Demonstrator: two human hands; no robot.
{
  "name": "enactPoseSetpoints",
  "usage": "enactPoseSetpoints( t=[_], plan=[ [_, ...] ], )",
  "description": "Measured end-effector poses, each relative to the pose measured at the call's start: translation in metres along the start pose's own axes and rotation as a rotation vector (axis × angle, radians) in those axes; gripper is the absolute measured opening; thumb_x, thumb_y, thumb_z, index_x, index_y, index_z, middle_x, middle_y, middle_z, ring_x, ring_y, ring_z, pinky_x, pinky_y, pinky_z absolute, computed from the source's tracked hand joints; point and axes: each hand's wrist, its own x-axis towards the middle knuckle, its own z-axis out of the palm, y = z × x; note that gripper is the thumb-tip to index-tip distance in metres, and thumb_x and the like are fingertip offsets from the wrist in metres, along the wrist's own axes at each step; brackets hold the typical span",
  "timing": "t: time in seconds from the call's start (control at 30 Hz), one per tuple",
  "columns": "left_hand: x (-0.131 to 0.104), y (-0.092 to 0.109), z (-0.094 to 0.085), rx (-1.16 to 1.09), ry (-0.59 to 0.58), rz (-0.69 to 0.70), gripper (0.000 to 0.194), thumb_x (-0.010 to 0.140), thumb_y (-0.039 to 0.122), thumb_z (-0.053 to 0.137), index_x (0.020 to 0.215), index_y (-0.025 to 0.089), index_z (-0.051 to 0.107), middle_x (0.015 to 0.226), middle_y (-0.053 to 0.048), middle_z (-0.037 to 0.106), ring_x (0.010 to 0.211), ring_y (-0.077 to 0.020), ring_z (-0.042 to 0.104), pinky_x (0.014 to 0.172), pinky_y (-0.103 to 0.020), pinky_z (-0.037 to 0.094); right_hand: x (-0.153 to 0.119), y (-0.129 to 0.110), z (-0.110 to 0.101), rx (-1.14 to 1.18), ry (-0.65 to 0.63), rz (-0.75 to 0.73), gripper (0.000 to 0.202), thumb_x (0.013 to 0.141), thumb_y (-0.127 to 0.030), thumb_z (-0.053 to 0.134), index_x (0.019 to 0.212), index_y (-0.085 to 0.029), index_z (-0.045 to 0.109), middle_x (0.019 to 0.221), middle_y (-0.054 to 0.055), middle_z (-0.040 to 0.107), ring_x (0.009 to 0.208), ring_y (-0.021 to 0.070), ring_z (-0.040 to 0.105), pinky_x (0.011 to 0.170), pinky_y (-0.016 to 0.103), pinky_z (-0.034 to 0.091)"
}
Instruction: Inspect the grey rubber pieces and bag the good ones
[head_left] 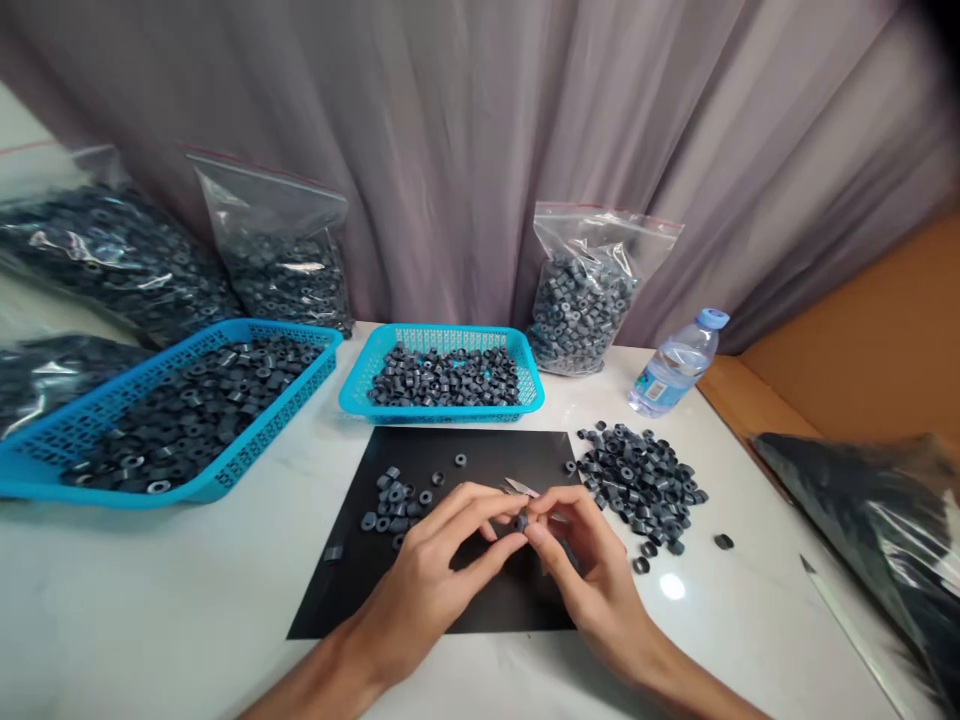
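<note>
My left hand (442, 565) is closed, pinching a small dark grey ring-shaped plastic piece (521, 522) between thumb and fingertips. My right hand (589, 560) meets it from the other side, thumb and fingertips at the same piece. A small tool with a pointed metal blade (519, 486) sticks out by the right fingers; the rest of it is hidden in that hand. Both hands are over a black mat (495, 605). On the mat, left of my hands, lie several loose grey pieces (390, 500). A larger heap of them (637, 480) sits on the table to the right.
Two blue baskets, one at the back (442, 412) and one at the left (202, 480), hold many pieces. Filled zip bags (581, 300) stand along the curtain. A water bottle (675, 365) is back right; a long thin blade-like strip (847, 630) lies at the right.
</note>
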Motion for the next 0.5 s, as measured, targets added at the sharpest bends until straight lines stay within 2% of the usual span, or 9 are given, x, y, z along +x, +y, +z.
enactPoseSetpoints(
  t=[0.17,0.27,0.33,0.4,0.5],
  plan=[
    [-0.003,-0.003,0.0,0.009,-0.033,0.011,0.031,0.094,0.022,0.06,0.119,0.039,0.064,0.112,-0.002,0.065,0.105,-0.018,0.065,0.094,-0.031,0.056,-0.005,0.001,0.001,0.113,-0.03,0.092,0.013,0.099,-0.035,0.054,0.108,-0.026,0.05,0.096,0.003,0.058,0.075,0.0139,0.056,0.059,0.024,0.049],
    [-0.005,-0.002,0.002,-0.016,0.0,0.023,0.028,0.094,0.021,0.06,0.115,0.039,0.064,0.115,-0.002,0.065,0.109,-0.0184,0.065,0.096,-0.031,0.056,-0.004,0.0,-0.004,0.048,-0.047,0.054,0.012,0.1,-0.033,0.052,0.11,-0.026,0.049,0.096,0.004,0.059,0.075,0.0151,0.057,0.061,0.027,0.051],
    [-0.006,0.0,0.003,-0.048,0.019,0.039,0.027,0.093,0.02,0.061,0.114,0.038,0.064,0.115,-0.001,0.067,0.108,-0.0189,0.067,0.096,-0.032,0.057,-0.001,0.001,-0.01,-0.098,-0.06,-0.053,0.012,0.099,-0.03,0.053,0.11,-0.026,0.05,0.093,0.004,0.06,0.079,0.0168,0.058,0.067,0.03,0.053],
    [-0.006,0.002,0.004,-0.066,0.041,0.053,0.027,0.092,0.02,0.063,0.113,0.036,0.063,0.109,0.0,0.07,0.098,-0.0178,0.07,0.09,-0.03,0.06,0.005,0.002,-0.018,-0.324,-0.064,-0.185,0.011,0.098,-0.025,0.055,0.109,-0.025,0.053,0.093,0.005,0.061,0.084,0.019,0.059,0.072,0.034,0.052],
    [-0.007,0.003,0.005,-0.039,0.069,0.032,0.026,0.091,0.022,0.065,0.112,0.035,0.063,0.098,0.003,0.072,0.08,-0.0152,0.07,0.08,-0.027,0.061,0.015,0.009,-0.029,-0.712,-0.047,-0.298,0.019,0.097,-0.025,0.057,0.115,-0.023,0.057,0.106,0.009,0.061,0.098,0.0244,0.057,0.08,0.04,0.051]
  ],
)
